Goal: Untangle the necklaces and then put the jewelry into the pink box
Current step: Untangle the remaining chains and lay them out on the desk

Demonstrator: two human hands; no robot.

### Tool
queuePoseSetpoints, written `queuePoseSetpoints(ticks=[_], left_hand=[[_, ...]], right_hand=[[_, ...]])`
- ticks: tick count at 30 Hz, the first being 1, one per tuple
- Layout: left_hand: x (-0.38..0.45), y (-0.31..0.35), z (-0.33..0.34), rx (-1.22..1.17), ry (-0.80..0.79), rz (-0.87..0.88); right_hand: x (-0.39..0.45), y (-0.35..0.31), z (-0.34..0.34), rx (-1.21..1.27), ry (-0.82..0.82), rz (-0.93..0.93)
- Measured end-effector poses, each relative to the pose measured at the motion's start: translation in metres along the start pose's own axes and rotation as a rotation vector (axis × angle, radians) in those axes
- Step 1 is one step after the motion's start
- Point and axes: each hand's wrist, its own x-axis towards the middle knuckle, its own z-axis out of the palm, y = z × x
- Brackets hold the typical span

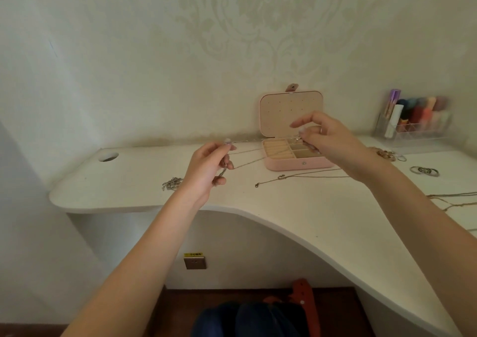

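Both hands hang above the white desk point(296, 215), whose front edge curves in a deep sweep toward the person. The left hand point(206, 168) pinches a thin silver chain point(247, 152) between thumb and fingertips; the right hand point(327, 137) pinches its other end in front of the pink box point(296, 163), forefinger stretched out. The chain runs taut between them, a second strand sagging below. The box stands open against the wall, lid upright, beige ribbed rolls and small square cells inside. A fine gold necklace point(284, 178) lies stretched on bare desk just before the box. A silver heap point(171, 183) rests beside the left wrist. Rings point(424, 170) lie well to the right, near a clear organizer point(413, 127).
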Motion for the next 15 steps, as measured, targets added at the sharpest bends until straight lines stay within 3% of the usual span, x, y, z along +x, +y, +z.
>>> queuePoseSetpoints(ticks=[11, 15], left_hand=[[0.009, -0.008, 0.022, -0.626, 0.186, -0.2], [0.01, -0.012, 0.027, -0.511, 0.218, -0.202]], right_hand=[[-0.02, 0.009, 0.004, 0.09, -0.02, 0.016], [-0.019, 0.014, 0.006, 0.239, 0.035, 0.061]])
